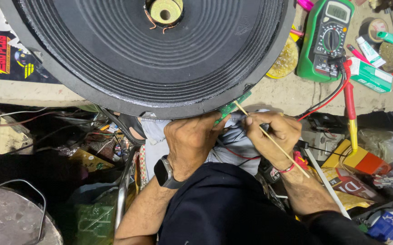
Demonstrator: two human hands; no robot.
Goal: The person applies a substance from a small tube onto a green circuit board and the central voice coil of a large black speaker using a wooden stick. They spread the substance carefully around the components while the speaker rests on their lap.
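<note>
**Stick tip at the terminal strip on the speaker's rim**

Cluttered workbench and wiring fill the view, with a large black speaker cone [146,50] lying across the bench top and overhanging its near edge. At the cone's lower right rim sits a small green terminal board [231,107], just above both hands. The right hand [273,134] pinches a thin wooden stick [272,140] between thumb and fingers, pen-fashion; the stick's long axis runs diagonally, its tip up and to the left touching or just at the board, its tail down and right past the wrist. The left hand [192,136], wearing a dark smartwatch [163,172], is curled closed beside the board's left end, apparently steadying it, though what it grips is hidden. The hands sit close together, not touching. A green multimeter [326,41] with red and black leads rests well off to the upper right.
</note>
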